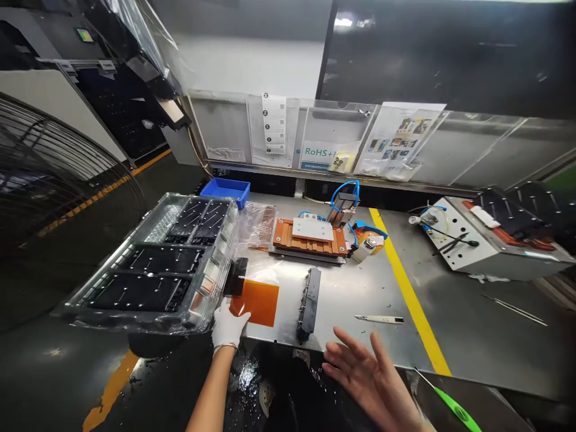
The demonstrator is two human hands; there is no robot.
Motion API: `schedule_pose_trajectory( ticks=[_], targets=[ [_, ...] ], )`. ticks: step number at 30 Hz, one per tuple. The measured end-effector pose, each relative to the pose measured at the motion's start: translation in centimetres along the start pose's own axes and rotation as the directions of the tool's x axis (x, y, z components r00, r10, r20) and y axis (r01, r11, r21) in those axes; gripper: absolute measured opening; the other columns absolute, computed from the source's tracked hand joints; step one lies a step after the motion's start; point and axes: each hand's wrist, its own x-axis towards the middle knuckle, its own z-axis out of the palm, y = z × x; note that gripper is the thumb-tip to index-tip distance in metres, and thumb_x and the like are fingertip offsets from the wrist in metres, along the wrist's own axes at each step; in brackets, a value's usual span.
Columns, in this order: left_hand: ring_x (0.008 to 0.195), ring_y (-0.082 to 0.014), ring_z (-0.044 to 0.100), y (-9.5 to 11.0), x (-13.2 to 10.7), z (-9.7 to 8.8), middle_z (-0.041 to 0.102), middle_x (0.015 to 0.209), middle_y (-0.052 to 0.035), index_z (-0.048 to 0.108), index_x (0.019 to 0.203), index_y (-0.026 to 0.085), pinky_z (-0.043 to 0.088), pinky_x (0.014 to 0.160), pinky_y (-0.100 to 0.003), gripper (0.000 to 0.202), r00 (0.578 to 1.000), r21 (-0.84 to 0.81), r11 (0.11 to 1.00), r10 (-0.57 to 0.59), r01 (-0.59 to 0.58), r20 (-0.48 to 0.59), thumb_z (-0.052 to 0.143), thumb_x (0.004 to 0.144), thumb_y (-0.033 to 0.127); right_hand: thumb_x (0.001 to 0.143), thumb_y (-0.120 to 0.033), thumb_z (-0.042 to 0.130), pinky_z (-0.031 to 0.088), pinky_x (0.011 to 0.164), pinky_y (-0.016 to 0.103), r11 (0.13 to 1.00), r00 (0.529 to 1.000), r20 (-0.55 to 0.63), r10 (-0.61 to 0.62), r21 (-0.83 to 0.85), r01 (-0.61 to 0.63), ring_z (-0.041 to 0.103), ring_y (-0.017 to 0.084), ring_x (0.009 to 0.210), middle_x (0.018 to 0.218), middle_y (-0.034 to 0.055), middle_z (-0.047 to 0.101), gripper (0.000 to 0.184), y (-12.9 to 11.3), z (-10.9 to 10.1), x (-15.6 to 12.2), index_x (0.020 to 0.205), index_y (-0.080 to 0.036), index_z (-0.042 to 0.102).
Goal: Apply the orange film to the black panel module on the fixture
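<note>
Shiny metal bench (337, 300), gloved left fingers (224, 307), glossy orange sheet (260, 302)

Tray (123, 316) at the bench's (344, 285) left, bin (225, 188) behind it, sheet (261, 304) right of tray, bar (309, 305) between sheet and knife (379, 319), fixture (311, 229) behind bar, box (488, 249) far right

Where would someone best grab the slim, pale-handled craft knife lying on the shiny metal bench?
The knife is probably best pinched mid-handle by its long edges, from above and from the right: it lies flat and crosswise, its pointed end to the left, away from a grip there. The bare, open right hand is close by.
</note>
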Motion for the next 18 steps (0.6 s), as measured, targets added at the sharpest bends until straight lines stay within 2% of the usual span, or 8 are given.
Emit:
schedule_pose_trajectory(
  ticks=[2,3,6,8,11,13,16,18],
  targets=[
    [0.117,-0.0295,0.057,-0.4,0.1,0.5,0.063,0.115,-0.0172,0.044,0.126,0.01,0.044,0.1,-0.04,0.07,0.999,-0.066,0.998,-0.017,0.019,0.029,0.074,0.065,0.026,0.076,-0.07,0.058,0.045,0.103,0.042,0.948,0.998,-0.062,0.013,-0.316,-0.032,0.062,0.025,0.11,0.109,0.0058,0.072,0.057,1.1,0.1,2.9,0.111,-0.027,0.07],
    [0.108,-0.0263,0.062,-0.7,0.1,0.8,0.066,0.106,-0.0141,0.047,0.122,0.009,0.046,0.095,-0.037,0.064,0.998,-0.092,0.995,-0.028,0.032,0.048,0.072,0.066,0.023,0.078,-0.068,0.058,0.044,0.104,0.044,0.853,0.998,-0.063,0.006,-0.521,-0.038,0.06,0.026,0.113,0.113,0.0059,0.071,0.054,1.9,0.1,4.6,0.111,-0.027,0.069],
    [0.08,-0.0205,0.066,-1.5,-0.4,1.2,0.068,0.078,-0.0047,0.06,0.094,0.012,0.049,0.08,-0.033,0.03,0.991,-0.185,0.98,-0.05,0.072,0.122,0.068,0.066,0.019,0.085,-0.056,0.051,0.039,0.11,0.048,0.387,0.996,0.076,-0.036,-0.918,0.084,0.053,0.027,0.123,0.129,0.0088,0.061,0.048,5.1,0.1,10.3,0.119,-0.025,0.064],
    [0.072,-0.0201,0.064,-1.8,-1.3,1.0,0.063,0.065,-0.0013,0.061,0.072,0.015,0.049,0.075,-0.033,0.01,0.986,-0.254,0.963,-0.043,0.083,0.162,0.067,0.067,0.023,0.083,-0.046,0.05,0.033,0.114,0.052,0.201,0.981,0.187,-0.054,-0.96,0.194,0.047,0.031,0.129,0.137,0.016,0.053,0.053,7.2,0.0,13.8,0.126,-0.016,0.059],
    [0.078,-0.0206,0.064,-1.6,-3.5,0.0,0.066,0.07,-0.0029,0.06,0.068,0.016,0.049,0.079,-0.034,0.018,0.981,-0.398,0.915,0.009,0.071,0.196,0.062,0.073,0.033,0.081,-0.04,0.047,0.024,0.117,0.056,0.138,0.956,0.275,-0.099,-0.948,0.287,0.034,0.033,0.138,0.146,0.0221,0.04,0.064,9.1,0.1,17.4,0.136,-0.006,0.046],
    [0.088,-0.02,0.066,-1.0,-5.2,-0.8,0.072,0.09,-0.0061,0.062,0.085,0.016,0.051,0.084,-0.034,0.021,0.974,-0.501,0.862,0.046,0.073,0.222,0.057,0.076,0.034,0.085,-0.043,0.043,0.024,0.118,0.055,0.116,0.932,0.337,-0.13,-0.929,0.352,0.032,0.03,0.14,0.149,0.0188,0.037,0.063,9.1,0.5,18.8,0.139,-0.011,0.044],
    [0.107,-0.0203,0.064,0.9,-6.8,-2.0,0.067,0.119,-0.0108,0.057,0.113,0.016,0.049,0.096,-0.035,0.039,0.963,-0.654,0.754,0.124,0.066,0.24,0.058,0.076,0.028,0.086,-0.05,0.049,0.033,0.113,0.056,0.108,0.903,0.409,-0.134,-0.899,0.424,0.042,0.031,0.132,0.142,0.015,0.047,0.055,7.6,1.7,19.7,0.132,-0.021,0.054],
    [0.113,-0.0208,0.061,2.6,-7.2,-2.8,0.067,0.121,-0.0114,0.06,0.114,0.016,0.046,0.102,-0.037,0.037,0.965,-0.656,0.755,0.167,0.007,0.201,0.057,0.078,0.027,0.086,-0.052,0.052,0.041,0.106,0.056,0.116,0.891,0.44,-0.115,-0.885,0.452,0.053,0.032,0.121,0.129,0.0127,0.059,0.044,6.1,2.7,19.7,0.119,-0.025,0.063]
  ],
)
